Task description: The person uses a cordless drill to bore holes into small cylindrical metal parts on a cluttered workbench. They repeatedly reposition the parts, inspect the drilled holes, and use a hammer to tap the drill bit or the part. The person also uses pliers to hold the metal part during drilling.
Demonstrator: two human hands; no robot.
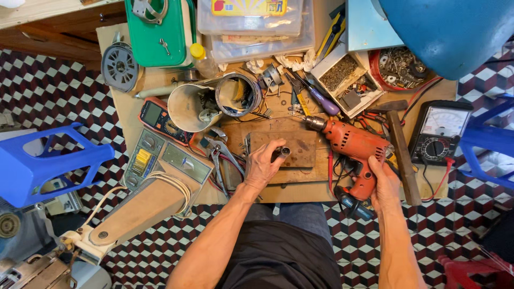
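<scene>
While the left grip (262,167) pinches a small metal tube (282,153) over the wood block (284,147), the right grip (383,184) clutches the orange drill (354,144), clutter crowding both sides.

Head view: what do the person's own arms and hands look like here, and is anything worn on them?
Both forearms are bare, with no sleeves in view. The left hand and right hand wear no gloves, and no watch, ring or bracelet shows. The arms are lean, with veins and tendons visible. Below them, dark clothing covers the lap.
</scene>
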